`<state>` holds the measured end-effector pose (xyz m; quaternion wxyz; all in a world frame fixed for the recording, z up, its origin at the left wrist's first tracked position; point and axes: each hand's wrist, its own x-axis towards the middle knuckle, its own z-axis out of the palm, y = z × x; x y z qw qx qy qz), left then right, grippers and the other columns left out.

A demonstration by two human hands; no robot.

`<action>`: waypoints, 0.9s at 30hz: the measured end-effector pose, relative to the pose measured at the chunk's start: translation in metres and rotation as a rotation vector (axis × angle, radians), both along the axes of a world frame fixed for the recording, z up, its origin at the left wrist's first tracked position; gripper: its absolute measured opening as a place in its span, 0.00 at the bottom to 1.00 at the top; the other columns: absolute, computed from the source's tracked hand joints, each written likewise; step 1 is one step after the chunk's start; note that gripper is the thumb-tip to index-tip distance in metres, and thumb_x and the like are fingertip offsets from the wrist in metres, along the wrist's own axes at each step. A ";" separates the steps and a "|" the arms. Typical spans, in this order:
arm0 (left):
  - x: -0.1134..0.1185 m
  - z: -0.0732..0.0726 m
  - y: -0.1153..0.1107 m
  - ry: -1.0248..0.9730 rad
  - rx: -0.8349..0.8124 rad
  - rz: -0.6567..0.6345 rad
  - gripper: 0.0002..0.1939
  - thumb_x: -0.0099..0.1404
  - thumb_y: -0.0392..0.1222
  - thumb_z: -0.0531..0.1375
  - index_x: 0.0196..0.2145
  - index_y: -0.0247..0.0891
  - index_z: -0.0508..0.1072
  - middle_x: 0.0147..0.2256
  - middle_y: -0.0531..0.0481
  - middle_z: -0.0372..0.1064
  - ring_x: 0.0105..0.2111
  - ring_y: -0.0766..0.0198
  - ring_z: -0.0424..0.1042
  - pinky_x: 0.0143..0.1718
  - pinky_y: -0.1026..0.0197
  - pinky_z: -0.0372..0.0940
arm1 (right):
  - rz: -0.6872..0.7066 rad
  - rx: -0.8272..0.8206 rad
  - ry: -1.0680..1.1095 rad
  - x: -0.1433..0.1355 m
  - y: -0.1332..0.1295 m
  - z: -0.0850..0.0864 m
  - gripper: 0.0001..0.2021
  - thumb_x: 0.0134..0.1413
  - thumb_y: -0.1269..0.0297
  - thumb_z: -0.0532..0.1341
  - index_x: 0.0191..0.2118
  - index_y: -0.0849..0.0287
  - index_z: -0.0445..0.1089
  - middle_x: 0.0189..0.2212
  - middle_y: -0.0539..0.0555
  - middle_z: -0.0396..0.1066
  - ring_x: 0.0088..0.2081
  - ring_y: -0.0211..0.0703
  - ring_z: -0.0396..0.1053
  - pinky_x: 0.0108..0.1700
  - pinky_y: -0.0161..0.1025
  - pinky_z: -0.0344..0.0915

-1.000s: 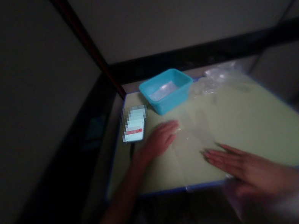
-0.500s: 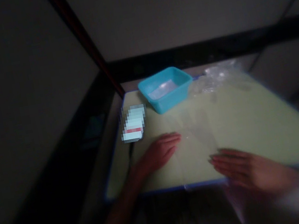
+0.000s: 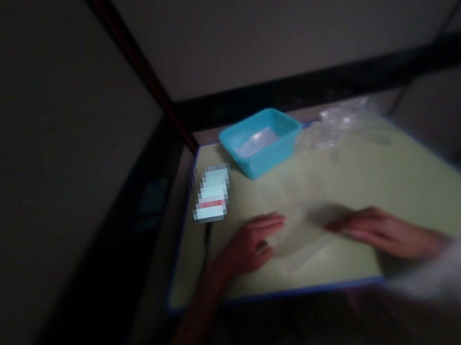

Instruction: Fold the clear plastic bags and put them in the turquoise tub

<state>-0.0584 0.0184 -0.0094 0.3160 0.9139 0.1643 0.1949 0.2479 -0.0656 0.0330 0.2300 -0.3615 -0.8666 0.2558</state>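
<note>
A clear plastic sheet or bag (image 3: 297, 235), hard to make out in the dim light, lies on the table between my hands. My left hand (image 3: 255, 245) rests on its left side, fingers stretched out and thumb apart, with the thumb by the near edge. At the right, my right hand (image 3: 377, 230) has its fingers together at the sheet's right edge and appears to pinch it. The fingertips are blurred. The near part of the plastic looks folded back, away from the table's front edge.
Behind the sheet stands a turquoise basin (image 3: 272, 156) with something whitish in it. Crumpled clear plastic (image 3: 338, 124) lies at the back right. A phone with a lit, pixelated screen (image 3: 214, 193) and a dark cable (image 3: 207, 239) are on the left of the yellowish table (image 3: 418, 199).
My right hand has moved up from the table's front edge, bringing the near part of the plastic with it. My left thumb has spread away from the fingers.
</note>
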 end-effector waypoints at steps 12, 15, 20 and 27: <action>0.013 -0.002 -0.025 0.152 0.265 0.049 0.32 0.60 0.50 0.61 0.58 0.31 0.61 0.59 0.37 0.56 0.61 0.54 0.53 0.61 0.52 0.54 | -0.058 -0.061 0.062 0.006 -0.010 -0.008 0.15 0.64 0.63 0.50 0.51 0.54 0.69 0.47 0.54 0.73 0.47 0.43 0.72 0.48 0.38 0.68; 0.022 -0.005 -0.028 0.175 0.351 0.062 0.20 0.67 0.40 0.53 0.55 0.32 0.64 0.59 0.40 0.58 0.61 0.57 0.54 0.61 0.53 0.55 | -0.026 -0.003 0.038 0.007 -0.014 -0.013 0.16 0.64 0.64 0.51 0.53 0.55 0.67 0.49 0.55 0.72 0.49 0.43 0.70 0.49 0.38 0.68; 0.027 -0.002 -0.029 0.179 0.393 0.095 0.17 0.69 0.38 0.50 0.53 0.35 0.66 0.56 0.42 0.62 0.59 0.60 0.57 0.60 0.55 0.57 | 0.083 0.243 -0.131 0.009 -0.015 -0.027 0.24 0.61 0.63 0.56 0.62 0.56 0.55 0.58 0.57 0.62 0.56 0.46 0.62 0.53 0.44 0.66; 0.025 -0.006 -0.028 0.174 0.407 0.074 0.16 0.69 0.39 0.50 0.53 0.35 0.67 0.57 0.42 0.61 0.60 0.59 0.56 0.59 0.53 0.57 | 0.054 0.298 -0.258 0.005 -0.007 -0.040 0.27 0.62 0.66 0.52 0.65 0.60 0.46 0.61 0.59 0.56 0.61 0.46 0.53 0.58 0.48 0.59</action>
